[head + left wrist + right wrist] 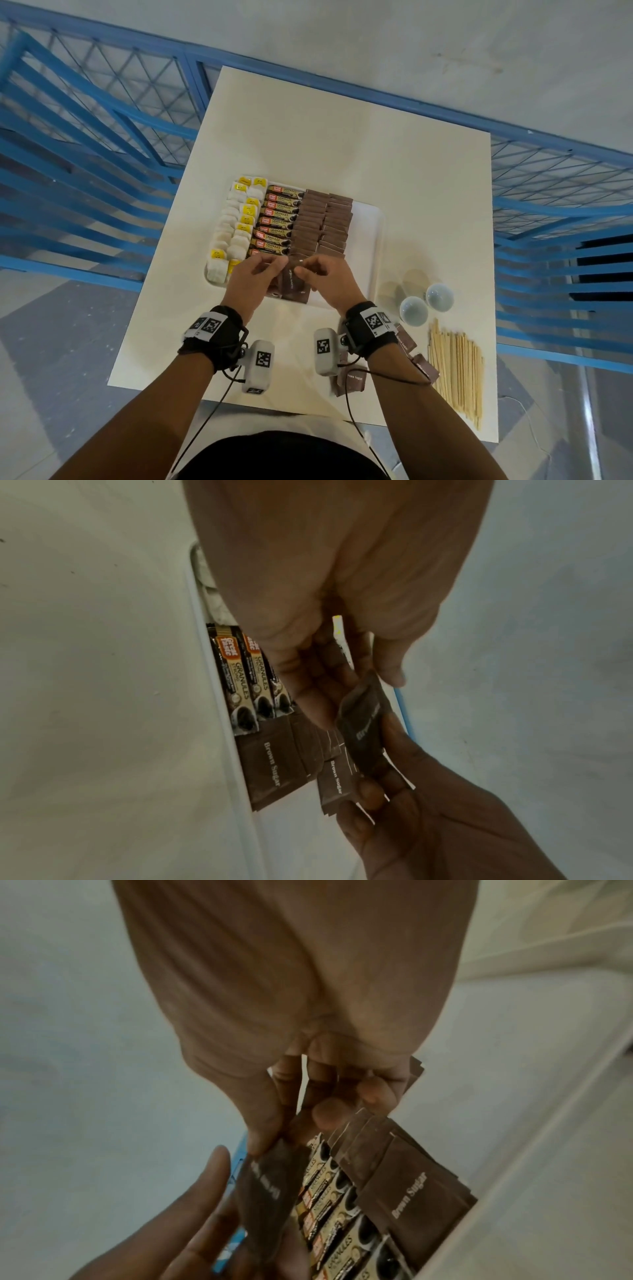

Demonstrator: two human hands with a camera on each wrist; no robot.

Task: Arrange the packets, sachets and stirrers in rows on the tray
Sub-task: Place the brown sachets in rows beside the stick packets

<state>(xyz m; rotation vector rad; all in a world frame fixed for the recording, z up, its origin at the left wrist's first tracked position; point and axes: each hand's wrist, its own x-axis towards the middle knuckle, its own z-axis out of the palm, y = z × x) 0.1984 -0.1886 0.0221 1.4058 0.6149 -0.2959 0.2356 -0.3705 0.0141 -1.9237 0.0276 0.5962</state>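
Note:
Both hands meet over the near edge of the white tray (375, 240). My left hand (277, 265) and right hand (303, 270) pinch one brown sugar packet (291, 284) between them, held up on edge. In the left wrist view my left hand (369, 685) grips the top of the packet (363, 723). In the right wrist view my right hand (284, 1131) pinches the packet (267, 1185) by thumb and finger. On the tray lie rows of tea bags (233, 236), coffee granule sachets (277, 219) and brown sugar packets (325, 226).
Wooden stirrers (457, 370) lie in a pile at the table's near right corner. Loose brown sugar packets (352, 378) sit under my right wrist. Two small white cups (414, 310) stand right of the tray. A blue railing (102, 137) surrounds the table.

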